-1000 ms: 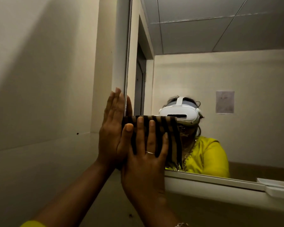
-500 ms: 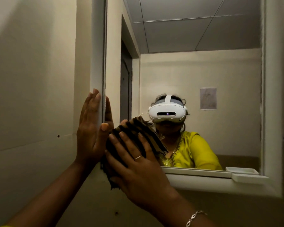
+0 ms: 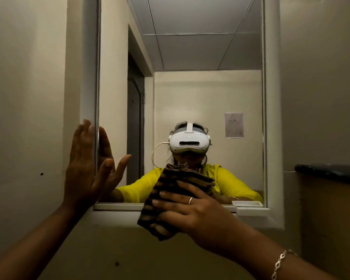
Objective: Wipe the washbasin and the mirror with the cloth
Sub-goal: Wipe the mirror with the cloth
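Beige walls surround the white-framed rectangular mirror (image 3: 190, 93). Right hand (image 3: 192, 211) grips the brown-and-black striped cloth (image 3: 170, 190) against its bottom edge, long axis roughly upright, tilted right. Left hand (image 3: 85, 166) lies flat and open on its left frame.

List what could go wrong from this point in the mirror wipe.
1. The left hand lies flat on the mirror edge and may leave smears.
2. The cloth under the right hand hangs over the lower frame; a sweep right might knock the small white tray.
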